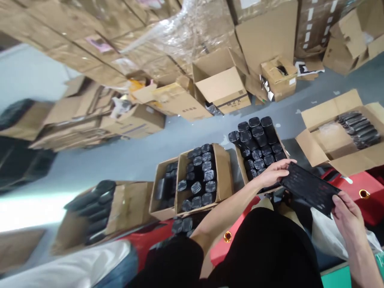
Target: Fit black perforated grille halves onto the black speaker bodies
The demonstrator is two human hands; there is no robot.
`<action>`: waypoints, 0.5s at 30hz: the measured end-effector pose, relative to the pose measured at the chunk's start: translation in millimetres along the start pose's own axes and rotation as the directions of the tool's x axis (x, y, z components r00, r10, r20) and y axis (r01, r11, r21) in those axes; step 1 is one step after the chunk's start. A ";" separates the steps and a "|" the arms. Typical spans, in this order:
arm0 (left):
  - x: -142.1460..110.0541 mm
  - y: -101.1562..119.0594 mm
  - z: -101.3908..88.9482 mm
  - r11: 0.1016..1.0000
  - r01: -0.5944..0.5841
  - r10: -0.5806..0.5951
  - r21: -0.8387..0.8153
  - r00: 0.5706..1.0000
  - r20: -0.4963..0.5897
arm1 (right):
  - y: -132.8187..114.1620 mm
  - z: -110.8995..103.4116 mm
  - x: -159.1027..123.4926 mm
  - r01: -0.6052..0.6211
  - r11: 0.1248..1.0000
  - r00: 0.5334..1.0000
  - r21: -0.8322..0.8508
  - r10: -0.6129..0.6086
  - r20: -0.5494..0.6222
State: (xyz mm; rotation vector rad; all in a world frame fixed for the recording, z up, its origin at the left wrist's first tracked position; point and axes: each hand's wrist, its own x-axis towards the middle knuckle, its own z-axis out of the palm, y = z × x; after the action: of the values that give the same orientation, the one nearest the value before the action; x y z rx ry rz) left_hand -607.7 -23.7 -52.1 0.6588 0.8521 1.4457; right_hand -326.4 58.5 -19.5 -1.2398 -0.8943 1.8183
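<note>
The head view is tilted. My left hand (274, 173) and my right hand (348, 216) together hold a flat black packet (309, 189) above my lap, one hand at each end. Just beyond it stands an open cardboard box (285, 147) packed with black wrapped rolls (258, 144). Left of that is another open box (223, 168) filled with the same black rolls (199, 176).
More open cartons stand on the grey floor: one with black items at the far right (336, 140), one at the lower left (126, 208). Red stools (366, 194) sit beside me. Stacked cardboard boxes (222, 84) line the back. A white plastic bag (330, 236) lies by my right knee.
</note>
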 end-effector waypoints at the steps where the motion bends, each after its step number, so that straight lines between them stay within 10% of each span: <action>1: -1.0 -1.7 -2.1 1.000 -0.006 0.006 -0.018 1.000 -0.022 | -0.9 0.3 5.7 0.005 1.000 1.000 -0.019 -0.005 0.023; 15: -50.5 -8.8 -68.1 0.950 -0.177 0.117 -0.257 0.966 -0.230 | 19.2 59.4 42.5 0.111 0.987 0.947 -0.120 -0.069 0.313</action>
State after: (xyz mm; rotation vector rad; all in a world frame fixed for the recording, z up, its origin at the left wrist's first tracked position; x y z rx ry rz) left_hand -655.2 -81.8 -92.6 0.3663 0.7562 1.7565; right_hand -397.1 78.3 -37.0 -0.9903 -1.2463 1.9344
